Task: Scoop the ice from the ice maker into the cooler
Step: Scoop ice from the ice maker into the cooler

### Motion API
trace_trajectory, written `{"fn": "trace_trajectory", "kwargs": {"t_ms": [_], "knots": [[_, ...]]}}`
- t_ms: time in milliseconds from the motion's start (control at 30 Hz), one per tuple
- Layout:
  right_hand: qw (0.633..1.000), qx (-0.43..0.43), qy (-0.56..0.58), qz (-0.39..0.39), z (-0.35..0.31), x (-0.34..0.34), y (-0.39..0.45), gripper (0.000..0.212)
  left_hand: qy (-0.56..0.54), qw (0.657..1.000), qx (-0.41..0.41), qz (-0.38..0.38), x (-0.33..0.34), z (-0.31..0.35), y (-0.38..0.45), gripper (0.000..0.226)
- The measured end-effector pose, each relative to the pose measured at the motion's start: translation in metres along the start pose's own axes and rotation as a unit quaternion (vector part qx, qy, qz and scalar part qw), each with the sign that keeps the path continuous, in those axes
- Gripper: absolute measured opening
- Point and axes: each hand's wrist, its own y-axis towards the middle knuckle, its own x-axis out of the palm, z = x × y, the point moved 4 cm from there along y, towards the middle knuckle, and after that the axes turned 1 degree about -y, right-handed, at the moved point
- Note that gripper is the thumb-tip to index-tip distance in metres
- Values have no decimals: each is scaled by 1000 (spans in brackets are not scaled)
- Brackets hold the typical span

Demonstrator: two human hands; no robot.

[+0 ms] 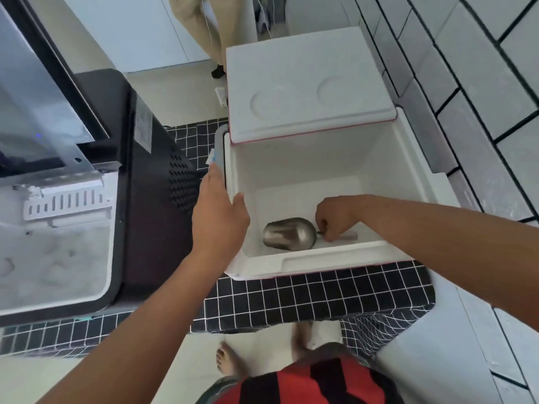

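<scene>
— Head view is showing one white cooler (414, 158) sitting on the black grid-patterned cloth (320, 295); what are you counting inside it?

— One metal scoop (288, 236), lying on its side on the cooler's floor, near the front wall. The right hand (335, 218) is reaching down into the cooler and its fingers are curling round the scoop's handle, grasping it.

— And the other hand?

— The left hand (218, 217) is resting on the cooler's left rim, fingers straight, thumb hooking over the inner edge, holding nothing else. One lid (303, 83) is lying across the cooler's far half, leaving the near half uncovered.

— Where is the ice?

— Left of the cooler, one black ice maker (145, 214) is standing with its lid raised; the ice (52, 266) is sitting in its white bin as a pale, blurred heap, so I cannot count the pieces.
</scene>
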Motion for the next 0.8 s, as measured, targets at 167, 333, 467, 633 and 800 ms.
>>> {"fn": "trace_trajectory", "kwargs": {"t_ms": [167, 333, 467, 633, 800], "knots": [[999, 9, 38, 20, 0, -8, 3, 26, 5, 1000, 5, 9, 2, -2, 1, 69], [996, 32, 70, 35, 1, -17, -3, 21, 2, 1000, 11, 2, 1, -1, 0, 69], [993, 57, 57, 86, 0, -28, -23, 6, -2, 1000, 12, -7, -2, 3, 0, 67], [978, 82, 102, 161, 4, -32, -57, 13, 3, 1000, 11, -21, -5, 10, -3, 66], [941, 98, 210, 247, -5, -32, -96, 27, 17, 997, 0, -72, -10, 13, -3, 69]]}}
